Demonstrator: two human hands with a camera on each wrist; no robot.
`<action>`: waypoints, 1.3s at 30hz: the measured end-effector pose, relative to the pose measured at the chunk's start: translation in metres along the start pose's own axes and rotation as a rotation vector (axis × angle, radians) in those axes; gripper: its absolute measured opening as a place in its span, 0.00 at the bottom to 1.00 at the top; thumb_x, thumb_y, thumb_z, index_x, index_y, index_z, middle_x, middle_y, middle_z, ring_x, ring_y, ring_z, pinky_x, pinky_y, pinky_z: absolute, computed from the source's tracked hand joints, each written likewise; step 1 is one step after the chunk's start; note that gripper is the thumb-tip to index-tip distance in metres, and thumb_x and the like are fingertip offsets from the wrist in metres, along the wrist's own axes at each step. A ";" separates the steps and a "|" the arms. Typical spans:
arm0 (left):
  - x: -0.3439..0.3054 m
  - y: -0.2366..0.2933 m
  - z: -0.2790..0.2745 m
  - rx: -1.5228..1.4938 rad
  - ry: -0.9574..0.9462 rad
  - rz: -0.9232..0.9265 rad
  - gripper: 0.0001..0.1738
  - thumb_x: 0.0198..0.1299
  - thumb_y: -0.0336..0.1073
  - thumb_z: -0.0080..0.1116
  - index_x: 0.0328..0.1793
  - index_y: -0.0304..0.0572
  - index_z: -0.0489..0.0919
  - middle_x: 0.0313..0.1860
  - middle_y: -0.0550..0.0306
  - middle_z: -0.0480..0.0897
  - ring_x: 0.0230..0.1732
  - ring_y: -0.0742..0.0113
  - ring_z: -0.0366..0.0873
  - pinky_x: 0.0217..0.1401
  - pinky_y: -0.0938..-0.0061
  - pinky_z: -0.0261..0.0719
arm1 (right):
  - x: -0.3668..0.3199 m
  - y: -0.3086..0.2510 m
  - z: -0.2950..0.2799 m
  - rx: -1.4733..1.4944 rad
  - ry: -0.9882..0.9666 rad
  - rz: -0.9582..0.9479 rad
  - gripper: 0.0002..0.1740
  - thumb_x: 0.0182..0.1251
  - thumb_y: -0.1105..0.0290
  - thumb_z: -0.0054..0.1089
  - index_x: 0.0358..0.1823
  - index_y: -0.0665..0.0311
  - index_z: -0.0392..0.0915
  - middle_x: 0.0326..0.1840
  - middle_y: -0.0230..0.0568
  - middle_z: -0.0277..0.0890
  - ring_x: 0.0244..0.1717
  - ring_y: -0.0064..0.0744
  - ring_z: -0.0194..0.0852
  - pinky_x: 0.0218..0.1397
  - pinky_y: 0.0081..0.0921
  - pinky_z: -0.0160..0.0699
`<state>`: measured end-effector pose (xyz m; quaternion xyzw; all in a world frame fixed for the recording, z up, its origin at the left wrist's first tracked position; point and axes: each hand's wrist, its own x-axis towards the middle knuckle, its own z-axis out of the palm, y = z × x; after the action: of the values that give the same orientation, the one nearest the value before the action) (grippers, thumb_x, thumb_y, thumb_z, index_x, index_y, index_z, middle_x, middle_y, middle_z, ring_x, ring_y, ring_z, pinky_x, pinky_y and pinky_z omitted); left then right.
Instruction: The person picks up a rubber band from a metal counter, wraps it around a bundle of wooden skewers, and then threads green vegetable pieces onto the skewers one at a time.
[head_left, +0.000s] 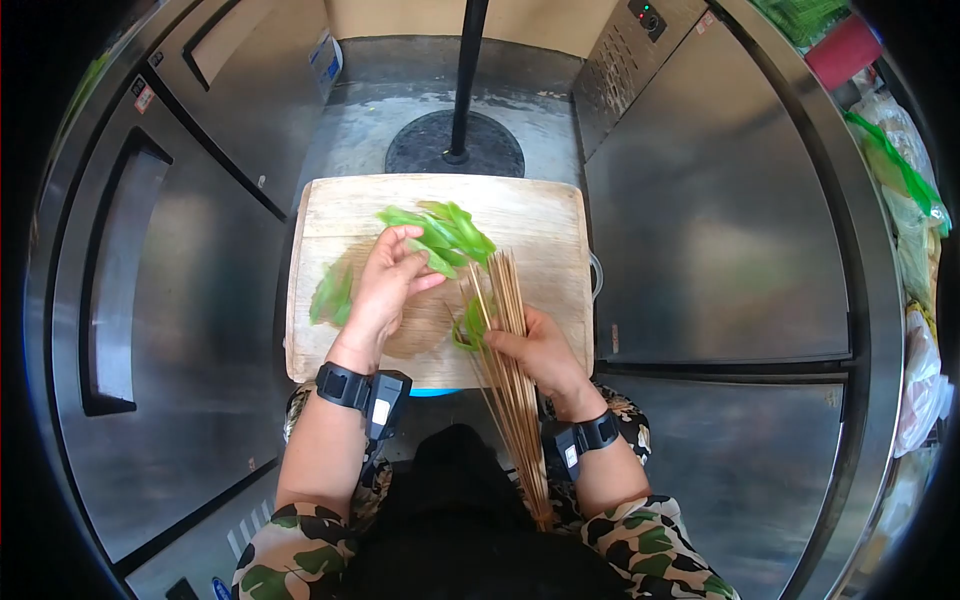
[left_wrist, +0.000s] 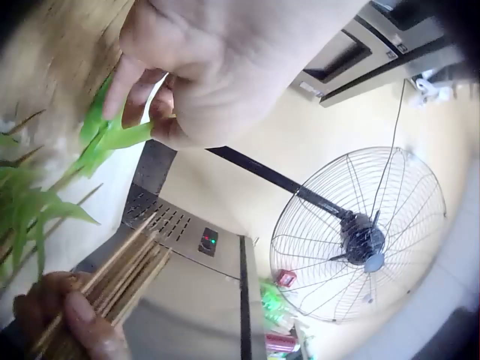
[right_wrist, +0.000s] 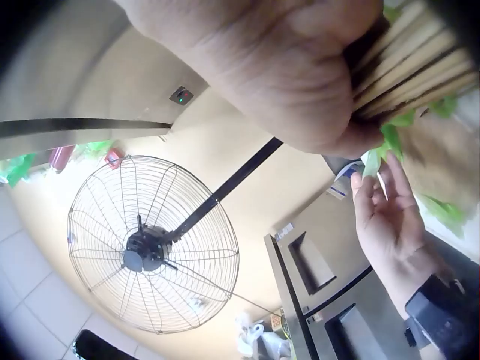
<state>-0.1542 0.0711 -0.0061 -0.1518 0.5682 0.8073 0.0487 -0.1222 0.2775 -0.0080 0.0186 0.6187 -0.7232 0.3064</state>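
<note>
A pale wooden board [head_left: 320,215] bears a loose pile of green vegetable slices [head_left: 450,225] near its upper middle. At the pile's lower edge, my left hand [head_left: 385,285] pinches a green slice [left_wrist: 124,135] between thumb and fingers. My right hand [head_left: 545,358] grips a thick bundle of thin wooden sticks [head_left: 512,375], their upper ends fanned over the board and their lower ends toward the body. Beside the bundle, left of the right hand, lie more green strips [head_left: 468,325], partly covered by sticks. Another few slices [head_left: 332,295] lie at the board's left.
Steel cabinets stand on both sides, left [head_left: 200,250] and right [head_left: 720,200]. Beyond the board is a black pole on a round base [head_left: 420,145]; a wire fan [left_wrist: 360,232] tops it. Bagged goods [head_left: 915,370] lie at the far right.
</note>
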 end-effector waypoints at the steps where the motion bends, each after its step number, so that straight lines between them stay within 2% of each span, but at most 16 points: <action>1: 0.000 0.000 -0.001 -0.021 0.020 -0.017 0.16 0.59 0.23 0.49 0.54 0.39 0.68 0.39 0.60 0.73 0.39 0.74 0.74 0.45 0.77 0.81 | 0.001 0.000 0.002 0.008 0.003 0.002 0.05 0.58 0.78 0.57 0.36 0.63 0.72 0.26 0.26 0.70 0.23 0.14 0.64 0.26 0.14 0.63; 4: 0.009 -0.012 -0.009 -0.291 -0.034 -0.130 0.20 0.59 0.24 0.52 0.57 0.40 0.66 0.44 0.54 0.75 0.43 0.71 0.75 0.48 0.78 0.79 | 0.003 0.000 0.007 0.024 0.006 0.002 0.05 0.57 0.78 0.58 0.34 0.63 0.71 0.24 0.26 0.69 0.22 0.14 0.63 0.24 0.14 0.62; 7: 0.006 -0.013 -0.006 -0.423 -0.048 -0.194 0.20 0.58 0.23 0.54 0.57 0.39 0.68 0.47 0.52 0.76 0.44 0.71 0.76 0.50 0.79 0.78 | 0.007 0.003 0.009 0.025 0.011 -0.003 0.06 0.57 0.78 0.58 0.35 0.63 0.72 0.25 0.27 0.70 0.22 0.14 0.63 0.24 0.14 0.62; 16: 0.000 -0.008 -0.005 -0.289 -0.074 -0.163 0.11 0.57 0.25 0.57 0.47 0.42 0.76 0.42 0.59 0.79 0.44 0.74 0.76 0.47 0.83 0.77 | 0.008 0.002 0.014 0.092 -0.014 0.016 0.05 0.56 0.78 0.60 0.34 0.63 0.75 0.26 0.29 0.75 0.21 0.14 0.67 0.24 0.11 0.65; 22: 0.001 -0.010 -0.005 -0.134 -0.072 -0.132 0.12 0.57 0.27 0.58 0.48 0.42 0.74 0.39 0.59 0.79 0.40 0.76 0.76 0.43 0.81 0.78 | 0.007 -0.004 0.014 0.076 -0.080 0.060 0.05 0.57 0.78 0.59 0.34 0.63 0.74 0.25 0.31 0.75 0.24 0.16 0.69 0.25 0.13 0.65; 28: -0.005 -0.004 0.005 -0.047 0.000 -0.033 0.17 0.58 0.28 0.57 0.55 0.40 0.72 0.37 0.59 0.79 0.37 0.77 0.75 0.39 0.81 0.79 | 0.007 0.000 0.011 0.054 -0.085 0.053 0.05 0.57 0.78 0.60 0.35 0.64 0.75 0.25 0.33 0.76 0.23 0.16 0.71 0.24 0.11 0.66; 31: -0.003 -0.007 0.001 -0.014 -0.047 -0.040 0.16 0.58 0.29 0.58 0.54 0.41 0.74 0.36 0.60 0.79 0.36 0.78 0.75 0.38 0.83 0.79 | 0.007 -0.001 0.011 0.053 -0.089 0.047 0.05 0.57 0.77 0.61 0.35 0.64 0.75 0.25 0.33 0.76 0.24 0.16 0.71 0.25 0.11 0.67; 34: 0.001 -0.009 -0.002 0.014 -0.071 -0.125 0.11 0.57 0.30 0.59 0.47 0.41 0.78 0.37 0.60 0.80 0.40 0.75 0.76 0.38 0.81 0.78 | 0.006 -0.002 0.011 0.044 -0.093 0.033 0.05 0.57 0.77 0.61 0.35 0.64 0.75 0.25 0.32 0.76 0.24 0.16 0.72 0.25 0.11 0.67; 39: -0.002 -0.010 0.000 -0.044 -0.071 -0.175 0.09 0.57 0.32 0.60 0.43 0.38 0.80 0.36 0.60 0.80 0.36 0.75 0.77 0.38 0.82 0.78 | 0.003 -0.006 0.013 0.051 -0.077 0.041 0.04 0.57 0.79 0.59 0.33 0.64 0.74 0.24 0.30 0.75 0.23 0.17 0.70 0.27 0.13 0.67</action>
<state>-0.1500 0.0753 -0.0148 -0.1731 0.5328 0.8172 0.1357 -0.1226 0.2651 -0.0009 0.0115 0.5873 -0.7325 0.3442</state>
